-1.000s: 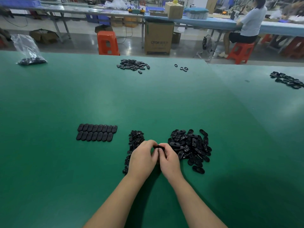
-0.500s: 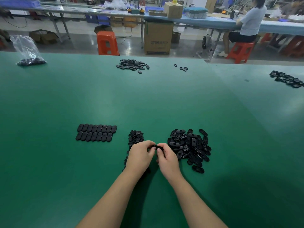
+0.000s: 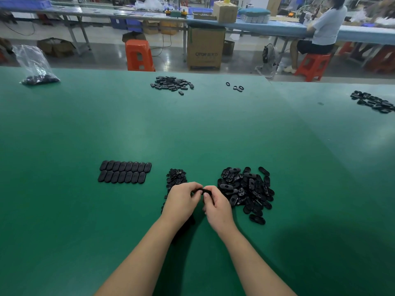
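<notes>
Part (image 3: 205,191) half hidden behind curled fingers (image 3: 193,186)

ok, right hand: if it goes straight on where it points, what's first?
Probably the left hand, close against it: both pinch the same small black part. Past that, the small pile of black parts, though depth is unclear.

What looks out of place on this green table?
Nothing looks damaged. A few stray pieces lie alone near the far edge, apart from every heap; the rows sit neat. The left hand and right hand pinch one black piece.
</notes>
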Demonstrator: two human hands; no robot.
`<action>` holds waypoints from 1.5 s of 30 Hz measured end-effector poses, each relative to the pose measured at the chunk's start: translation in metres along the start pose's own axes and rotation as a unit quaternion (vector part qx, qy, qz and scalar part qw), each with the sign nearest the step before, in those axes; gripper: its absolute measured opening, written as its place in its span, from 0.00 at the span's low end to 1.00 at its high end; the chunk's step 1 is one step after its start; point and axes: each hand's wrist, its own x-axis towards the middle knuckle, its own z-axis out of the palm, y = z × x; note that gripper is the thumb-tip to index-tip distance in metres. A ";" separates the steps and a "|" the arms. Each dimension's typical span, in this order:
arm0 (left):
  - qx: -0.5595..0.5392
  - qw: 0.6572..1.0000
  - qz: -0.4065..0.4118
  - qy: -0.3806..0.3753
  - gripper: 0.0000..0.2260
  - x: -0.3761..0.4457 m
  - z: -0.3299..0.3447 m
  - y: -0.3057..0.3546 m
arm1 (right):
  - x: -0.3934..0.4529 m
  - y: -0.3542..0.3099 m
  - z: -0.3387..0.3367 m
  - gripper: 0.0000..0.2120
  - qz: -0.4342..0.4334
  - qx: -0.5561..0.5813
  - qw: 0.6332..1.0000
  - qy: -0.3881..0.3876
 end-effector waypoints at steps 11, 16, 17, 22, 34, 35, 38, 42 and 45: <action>0.007 0.999 -0.032 0.013 0.05 -0.001 0.006 0.003 | -0.001 0.003 0.000 0.09 0.016 0.013 1.000 0.011; 0.011 0.999 -0.027 0.028 0.06 -0.003 0.010 0.004 | 0.000 0.001 0.000 0.11 0.023 0.016 1.000 0.013; 0.010 0.999 -0.024 0.031 0.06 -0.003 0.010 0.004 | 0.000 0.001 0.000 0.10 0.025 0.017 0.999 0.013; -0.004 0.999 0.003 0.033 0.07 -0.004 0.009 0.003 | 0.000 0.002 0.001 0.07 0.023 0.023 0.999 0.027; 0.027 0.997 0.071 0.018 0.16 -0.006 0.008 -0.002 | 0.001 0.002 0.000 0.06 0.029 0.048 0.998 0.017; 0.027 0.996 0.077 0.018 0.16 -0.007 0.007 -0.003 | 0.001 0.001 0.000 0.06 0.030 0.054 0.998 0.015; 0.042 0.995 0.086 0.014 0.13 -0.007 0.005 -0.007 | 0.000 -0.001 -0.001 0.06 0.038 0.086 0.995 0.019; 0.044 0.995 0.030 0.088 0.10 -0.007 -0.006 -0.011 | -0.002 -0.007 -0.002 0.09 0.043 0.121 0.991 0.031; 0.051 0.982 -0.066 0.170 0.09 -0.007 -0.024 -0.030 | -0.003 -0.008 -0.003 0.09 0.049 0.118 0.992 0.019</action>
